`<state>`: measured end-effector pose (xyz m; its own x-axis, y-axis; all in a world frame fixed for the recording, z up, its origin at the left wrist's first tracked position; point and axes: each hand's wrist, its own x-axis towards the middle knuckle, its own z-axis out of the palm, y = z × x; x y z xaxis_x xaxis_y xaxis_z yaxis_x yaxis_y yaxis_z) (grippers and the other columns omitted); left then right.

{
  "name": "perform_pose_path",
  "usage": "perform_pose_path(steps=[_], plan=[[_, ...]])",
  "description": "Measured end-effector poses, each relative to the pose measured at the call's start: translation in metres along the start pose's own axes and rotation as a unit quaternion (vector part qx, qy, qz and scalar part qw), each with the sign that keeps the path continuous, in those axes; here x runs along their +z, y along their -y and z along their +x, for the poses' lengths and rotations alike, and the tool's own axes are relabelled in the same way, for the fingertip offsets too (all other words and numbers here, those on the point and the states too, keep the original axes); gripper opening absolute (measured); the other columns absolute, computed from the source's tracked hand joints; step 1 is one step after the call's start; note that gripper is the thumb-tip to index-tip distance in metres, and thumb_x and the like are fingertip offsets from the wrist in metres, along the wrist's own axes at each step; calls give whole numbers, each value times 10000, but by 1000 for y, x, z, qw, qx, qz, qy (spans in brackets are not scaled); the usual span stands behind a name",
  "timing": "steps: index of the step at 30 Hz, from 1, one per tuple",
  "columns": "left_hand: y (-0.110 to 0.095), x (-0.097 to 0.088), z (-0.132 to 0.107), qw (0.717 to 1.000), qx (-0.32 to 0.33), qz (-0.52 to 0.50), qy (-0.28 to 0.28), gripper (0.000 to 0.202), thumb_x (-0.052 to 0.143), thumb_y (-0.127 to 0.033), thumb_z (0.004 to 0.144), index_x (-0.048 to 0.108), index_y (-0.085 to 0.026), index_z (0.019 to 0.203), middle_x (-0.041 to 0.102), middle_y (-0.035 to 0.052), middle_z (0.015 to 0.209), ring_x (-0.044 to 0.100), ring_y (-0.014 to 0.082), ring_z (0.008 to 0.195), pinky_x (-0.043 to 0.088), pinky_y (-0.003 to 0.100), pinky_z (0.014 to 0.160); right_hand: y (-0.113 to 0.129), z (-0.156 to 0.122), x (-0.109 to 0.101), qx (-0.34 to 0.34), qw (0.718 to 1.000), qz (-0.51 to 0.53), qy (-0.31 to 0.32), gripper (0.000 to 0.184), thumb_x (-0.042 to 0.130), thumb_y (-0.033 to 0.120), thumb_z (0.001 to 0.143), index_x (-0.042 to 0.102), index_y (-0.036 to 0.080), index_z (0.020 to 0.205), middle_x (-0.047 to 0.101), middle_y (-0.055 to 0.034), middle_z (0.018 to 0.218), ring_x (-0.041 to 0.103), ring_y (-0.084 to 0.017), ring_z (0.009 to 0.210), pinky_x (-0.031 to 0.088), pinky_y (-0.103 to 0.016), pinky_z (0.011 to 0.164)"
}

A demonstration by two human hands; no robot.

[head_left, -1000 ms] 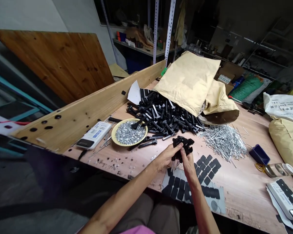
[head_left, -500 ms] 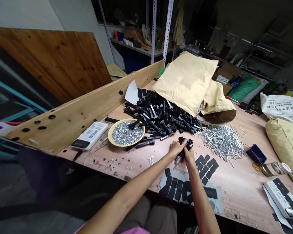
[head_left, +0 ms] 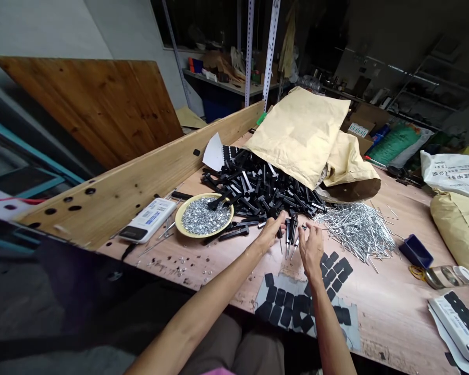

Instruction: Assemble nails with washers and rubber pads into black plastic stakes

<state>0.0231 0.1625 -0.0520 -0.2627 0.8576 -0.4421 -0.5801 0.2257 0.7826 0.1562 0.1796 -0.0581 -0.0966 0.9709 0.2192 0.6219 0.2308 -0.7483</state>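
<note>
Several black plastic pieces with thin metal pins [head_left: 292,224] lie between my hands on the table, pins toward me. My left hand [head_left: 270,232] is beside them on the left, thumb and fingers apart. On the right, my right hand [head_left: 311,249] has its fingers spread, with a small dark bit close to the fingertips. Behind both hands rises a heap of black plastic pieces [head_left: 258,182]. A pile of thin metal pins [head_left: 361,229] is to the right of my right hand. Black rounded pads [head_left: 281,298] lie in rows on a grey sheet nearer me.
A yellow bowl [head_left: 179,221] of small metal parts stands left, beside a white device [head_left: 150,219]. Paper sacks [head_left: 303,130] cover the heap's back. A dark blue box [head_left: 416,251] and a clear jar [head_left: 437,277] sit right. A wooden board [head_left: 140,177] edges the table's left.
My hands were together around a bunch of the black pieces. They have moved apart, and the pieces now lie on the table between them. The view has shifted slightly.
</note>
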Motion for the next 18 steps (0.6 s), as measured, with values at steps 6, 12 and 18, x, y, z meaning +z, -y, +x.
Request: perform_pose_path(steps=[6,12,18], plan=[[-15,15,-36,988,-14,-153,1,415,583,-525,791,585,-121,887,638,79,775,614,134,701,508,284,751,17,-61,-17,4,974,125,189,473,440,566,831,660,183,1002,619,-12,652,561,-157,537,454,-277,550],[3,4,-120,988,9,9,154,397,613,-484,778,633,-126,947,638,100,822,624,217,822,511,397,811,26,-76,-76,-172,979,-103,44,428,346,477,920,668,195,898,628,-65,732,564,-178,619,423,-282,579],[29,-21,-189,869,359,318,121,317,605,-236,808,636,-245,1123,616,93,1194,487,273,1192,305,481,1069,55,-98,-123,-361,863,-320,152,321,333,250,951,644,243,873,599,-56,719,529,-183,648,353,-295,600]])
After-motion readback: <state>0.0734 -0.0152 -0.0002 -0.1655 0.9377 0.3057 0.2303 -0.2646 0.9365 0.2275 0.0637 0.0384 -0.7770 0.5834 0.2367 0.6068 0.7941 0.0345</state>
